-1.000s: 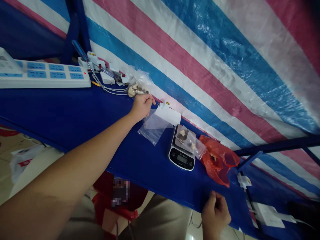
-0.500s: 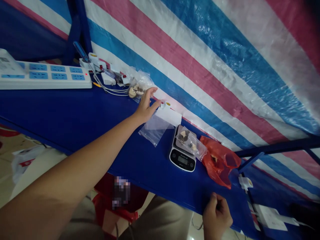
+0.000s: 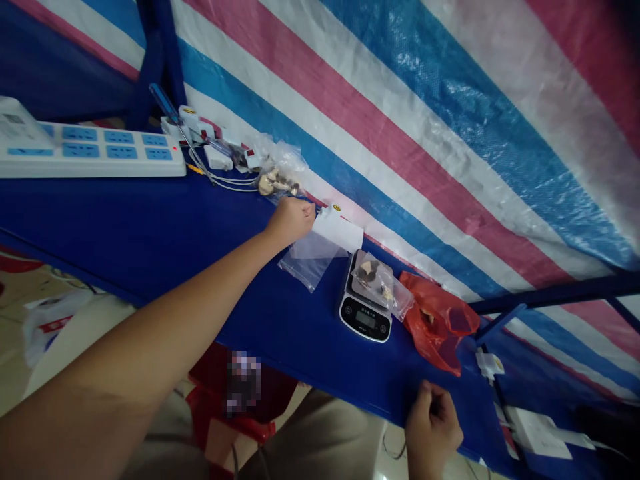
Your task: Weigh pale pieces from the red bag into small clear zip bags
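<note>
My left hand (image 3: pixel 293 219) is closed at the left end of a white paper (image 3: pixel 340 228), its fingertips pressed together on something small that I cannot make out. Just below lie clear plastic bags (image 3: pixel 313 260). Behind the hand is a clear bag with pale dried pieces (image 3: pixel 273 182). My right hand (image 3: pixel 434 420) is curled closed at the table's near edge; nothing can be made out inside its fingers. Between the hands stands a digital scale (image 3: pixel 365 320), and a clear bag with dark and pale pieces (image 3: pixel 370 272) rests on top of it.
An open red plastic bag (image 3: pixel 443 333) sits right of the scale. A white power strip (image 3: pixel 120 152), a blue screwdriver (image 3: pixel 164 102) and cables occupy the back left. Behind the blue table (image 3: pixel 125 233) hangs a striped sheet (image 3: pixel 380 120). A red stool (image 3: pixel 205 407) is below.
My left hand has dipped slightly towards the paper, and its spread fingers have closed. My right hand remains curled in nearly the same place.
</note>
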`<state>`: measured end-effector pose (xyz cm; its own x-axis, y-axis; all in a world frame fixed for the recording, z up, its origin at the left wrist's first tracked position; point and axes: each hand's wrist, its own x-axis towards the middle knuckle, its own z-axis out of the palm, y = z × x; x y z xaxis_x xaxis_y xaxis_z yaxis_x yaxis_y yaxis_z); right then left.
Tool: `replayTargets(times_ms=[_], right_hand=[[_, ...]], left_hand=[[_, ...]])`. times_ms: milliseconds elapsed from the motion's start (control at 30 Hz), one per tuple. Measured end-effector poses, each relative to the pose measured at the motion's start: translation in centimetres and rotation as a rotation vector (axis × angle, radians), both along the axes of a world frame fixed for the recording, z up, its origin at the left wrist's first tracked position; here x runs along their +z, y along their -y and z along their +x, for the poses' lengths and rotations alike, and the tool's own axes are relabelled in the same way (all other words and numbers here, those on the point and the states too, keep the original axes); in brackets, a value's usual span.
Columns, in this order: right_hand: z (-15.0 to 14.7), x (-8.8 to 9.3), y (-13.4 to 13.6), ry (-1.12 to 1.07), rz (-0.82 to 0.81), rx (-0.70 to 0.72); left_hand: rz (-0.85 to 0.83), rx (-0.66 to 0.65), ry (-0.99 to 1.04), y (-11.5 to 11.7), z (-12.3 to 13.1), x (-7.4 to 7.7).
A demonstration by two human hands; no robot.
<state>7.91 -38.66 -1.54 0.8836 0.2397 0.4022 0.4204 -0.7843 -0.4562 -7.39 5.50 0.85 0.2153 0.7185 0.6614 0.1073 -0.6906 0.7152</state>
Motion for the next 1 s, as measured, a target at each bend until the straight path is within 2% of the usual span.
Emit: replayTargets(times_ms=[100, 333, 667, 733, 900, 1000], right_hand=[[0.0, -0.1, 0.1, -0.007, 0.004, 0.006], [0.2, -0.4, 0.2, 0.034, -0.017, 0.021], [0.2, -0.4, 0.4, -0.023, 0.004, -0.008], [0.0, -0.4, 0.2, -0.016, 0.027, 0.005], [-0.1, -0.4, -0.4, 0.074, 0.215, 0.004], [-0.4, -0.4, -0.6, 0.077, 0.166, -0.067]], left_hand=[[-0.008, -0.03, -0.001, 0.0, 0.3, -0.4], [-0.03, -0.003, -0.01, -0.3, 0.2, -1.1], [-0.114, 0.029, -0.057, 0.0, -0.1, -0.9], [-0.11, 0.032, -0.072, 0.0, -0.2, -0.9], [-0.056, 0.033, -0.065, -0.1, -0.1, -1.0], [-0.015, 0.041, -0.053, -0.2, 0.0, -1.1]])
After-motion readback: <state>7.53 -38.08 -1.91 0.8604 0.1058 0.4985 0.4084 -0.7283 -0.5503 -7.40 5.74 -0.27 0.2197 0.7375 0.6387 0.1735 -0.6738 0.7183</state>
